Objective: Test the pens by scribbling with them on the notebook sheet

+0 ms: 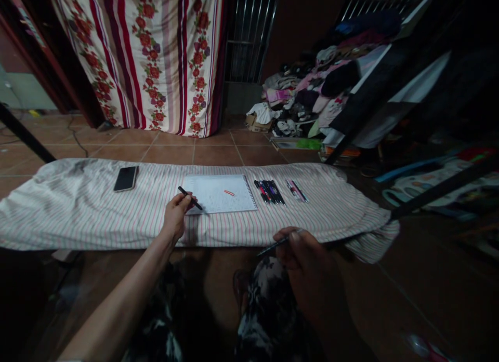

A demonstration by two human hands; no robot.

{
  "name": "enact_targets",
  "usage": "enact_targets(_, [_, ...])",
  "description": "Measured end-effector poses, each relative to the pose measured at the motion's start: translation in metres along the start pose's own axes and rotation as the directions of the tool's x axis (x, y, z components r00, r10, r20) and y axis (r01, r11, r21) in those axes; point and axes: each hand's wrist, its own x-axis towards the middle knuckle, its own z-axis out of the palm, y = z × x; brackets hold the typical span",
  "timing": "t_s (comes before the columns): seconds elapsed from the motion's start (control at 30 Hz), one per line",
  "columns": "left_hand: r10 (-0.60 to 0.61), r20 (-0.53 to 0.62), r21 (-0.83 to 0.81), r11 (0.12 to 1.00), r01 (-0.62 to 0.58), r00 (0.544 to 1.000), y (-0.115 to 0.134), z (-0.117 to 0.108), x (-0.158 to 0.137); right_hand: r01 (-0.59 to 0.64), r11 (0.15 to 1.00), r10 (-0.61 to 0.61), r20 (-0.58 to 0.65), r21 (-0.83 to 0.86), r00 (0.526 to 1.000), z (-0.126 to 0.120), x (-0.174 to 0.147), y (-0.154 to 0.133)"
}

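Note:
My left hand [177, 212] is closed around a black pen [197, 204], over the near left corner of a spiral notebook [210, 184]. The pen slants down to the right. Faint marks show on the white page, and a small orange and white piece [229, 192] lies on it. In front of the table edge, above my knee, my right hand [302, 250] pinches a thin dark pen [268, 247] that points left. Right of the notebook lies a bunch of pens [270, 192], mostly black. Beside it is a smaller group of pens [297, 190].
A striped cloth [97, 216] covers the long low table. On its left part lies a phone [126, 179]. Behind the table stand a floral curtain [156, 66] and a large heap of clothes [307, 92]. Dark poles [429, 196] slant past both ends.

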Motion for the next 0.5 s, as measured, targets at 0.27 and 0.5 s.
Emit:
enact_targets(0.27, [-0.207,-0.125,-0.311,0.937,0.16,0.97,0.037,-0.034,-0.023,0.011,0.999,-0.011,0.002,-0.051,1.0,-0.001,-0.014,-0.018])
enact_targets(0.5, [-0.449,-0.207,-0.47,0.825,0.314,0.869,0.029,-0.06,-0.049,0.0,0.999,-0.002,0.028,0.037,1.0,0.005,-0.022,-0.015])
